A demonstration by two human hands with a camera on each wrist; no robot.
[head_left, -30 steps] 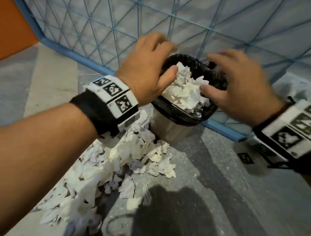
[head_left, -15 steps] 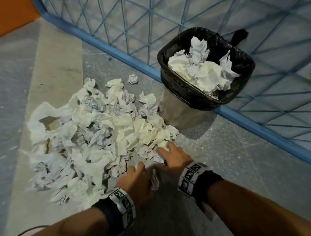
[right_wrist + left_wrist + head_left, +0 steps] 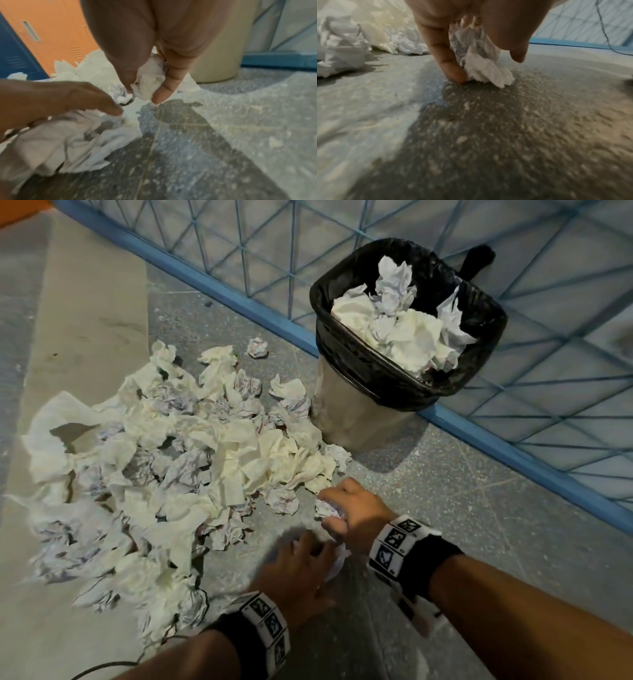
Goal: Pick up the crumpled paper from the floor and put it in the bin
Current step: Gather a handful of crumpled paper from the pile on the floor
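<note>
On the left, a big pile of crumpled paper [image 3: 164,474] lies spread over the grey floor [image 3: 462,508]. One small paper ball [image 3: 257,348] sits apart from the pile, near the blue mesh fence [image 3: 239,292].

At the near edge of the pile is the left hand [image 3: 301,573]. It is blurred in the head view, but the left wrist view shows its fingers [image 3: 443,54] curled down around a white paper wad [image 3: 481,65] that touches the floor.

Just beside it, the right hand [image 3: 356,511] is also low at the floor. Its thumb and fingers [image 3: 169,83] pinch another crumpled piece [image 3: 149,79], and they are closed on it.

To the right stands the bin [image 3: 346,412] against the fence, close to the pile. It has a black bag [image 3: 363,364] over its rim and it holds crumpled paper up to the top.
</note>
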